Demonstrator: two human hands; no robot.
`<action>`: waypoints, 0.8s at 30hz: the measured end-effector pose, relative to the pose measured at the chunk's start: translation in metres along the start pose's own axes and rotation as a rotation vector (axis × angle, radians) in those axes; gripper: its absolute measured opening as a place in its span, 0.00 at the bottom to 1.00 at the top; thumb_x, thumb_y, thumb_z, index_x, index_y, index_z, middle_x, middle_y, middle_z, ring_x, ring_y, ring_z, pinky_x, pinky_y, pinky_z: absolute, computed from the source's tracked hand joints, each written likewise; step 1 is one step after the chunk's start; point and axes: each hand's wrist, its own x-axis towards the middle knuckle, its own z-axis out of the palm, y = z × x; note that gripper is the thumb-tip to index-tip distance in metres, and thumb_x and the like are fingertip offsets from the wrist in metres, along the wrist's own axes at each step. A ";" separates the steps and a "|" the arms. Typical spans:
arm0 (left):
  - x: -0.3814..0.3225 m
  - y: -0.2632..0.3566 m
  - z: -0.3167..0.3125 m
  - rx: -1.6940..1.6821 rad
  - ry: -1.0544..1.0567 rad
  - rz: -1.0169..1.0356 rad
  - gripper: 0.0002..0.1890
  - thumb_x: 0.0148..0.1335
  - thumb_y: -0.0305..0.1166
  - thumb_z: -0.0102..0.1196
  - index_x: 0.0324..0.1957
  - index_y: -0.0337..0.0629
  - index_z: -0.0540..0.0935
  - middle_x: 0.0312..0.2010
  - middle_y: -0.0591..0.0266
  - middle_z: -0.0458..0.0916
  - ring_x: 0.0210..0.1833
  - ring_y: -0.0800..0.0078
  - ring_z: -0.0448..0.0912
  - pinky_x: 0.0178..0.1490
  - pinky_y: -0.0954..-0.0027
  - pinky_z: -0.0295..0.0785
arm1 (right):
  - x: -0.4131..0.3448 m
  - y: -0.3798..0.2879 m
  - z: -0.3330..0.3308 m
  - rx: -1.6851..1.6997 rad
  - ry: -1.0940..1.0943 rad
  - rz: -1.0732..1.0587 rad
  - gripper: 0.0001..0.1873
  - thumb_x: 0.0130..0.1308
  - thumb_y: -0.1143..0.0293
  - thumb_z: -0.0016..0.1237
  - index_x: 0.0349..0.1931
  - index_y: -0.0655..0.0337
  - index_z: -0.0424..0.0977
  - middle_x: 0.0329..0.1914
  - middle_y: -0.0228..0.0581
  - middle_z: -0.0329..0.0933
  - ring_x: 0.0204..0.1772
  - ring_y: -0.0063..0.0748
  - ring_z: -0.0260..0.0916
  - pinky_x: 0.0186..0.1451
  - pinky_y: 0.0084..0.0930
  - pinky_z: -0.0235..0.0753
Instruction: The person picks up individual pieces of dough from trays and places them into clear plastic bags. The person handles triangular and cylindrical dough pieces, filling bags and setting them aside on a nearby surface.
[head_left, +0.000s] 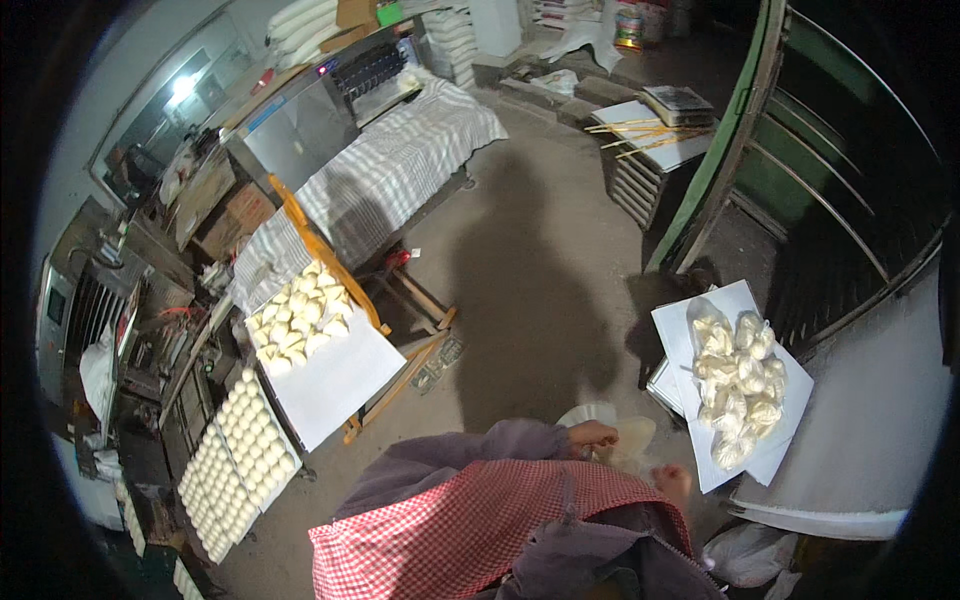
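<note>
My left hand (594, 436) is closed on a clear plastic bag (634, 442) in front of the red-checked apron (480, 502). The bag is spread out, and a pale shape shows through it; what it holds cannot be made out. My right hand (673, 478) is blurred beside the bag's near side, fingers curled, and its grip is unclear. Just right of my hands, tied clear bags of pale buns (739, 386) are heaped on white boards (675, 322). To the left, loose pale buns (300, 311) cover the far part of another white board (330, 390).
Rows of round dough pieces (240, 450) fill trays at the lower left. A striped cloth (397, 165) covers a long table beside a steel machine (300, 135). Chopsticks-like sticks (645, 135) lie on a board-topped rack. A green-framed door (720, 142) stands right; plastic bags (750, 553) lie below.
</note>
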 end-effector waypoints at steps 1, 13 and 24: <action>0.004 0.002 0.004 0.221 -0.057 0.139 0.12 0.60 0.41 0.53 0.35 0.44 0.79 0.33 0.67 0.73 0.36 0.79 0.68 0.38 0.70 0.66 | 0.015 -0.001 -0.014 0.078 -0.055 0.012 0.09 0.55 0.71 0.53 0.21 0.58 0.66 0.17 0.26 0.64 0.19 0.20 0.58 0.22 0.21 0.60; -0.143 0.037 -0.006 0.152 0.398 0.334 0.13 0.68 0.35 0.46 0.47 0.38 0.76 0.37 0.60 0.80 0.33 0.76 0.76 0.37 0.75 0.70 | 0.201 -0.064 -0.158 -0.466 0.599 -0.225 0.10 0.50 0.66 0.51 0.22 0.66 0.72 0.18 0.42 0.73 0.24 0.34 0.70 0.30 0.31 0.69; -0.204 0.007 -0.022 -0.078 0.651 0.583 0.11 0.65 0.34 0.50 0.45 0.39 0.77 0.35 0.62 0.79 0.37 0.73 0.76 0.45 0.70 0.71 | 0.182 -0.036 0.053 -0.504 -0.501 -0.671 0.18 0.67 0.59 0.38 0.42 0.65 0.75 0.44 0.48 0.76 0.46 0.39 0.73 0.51 0.33 0.72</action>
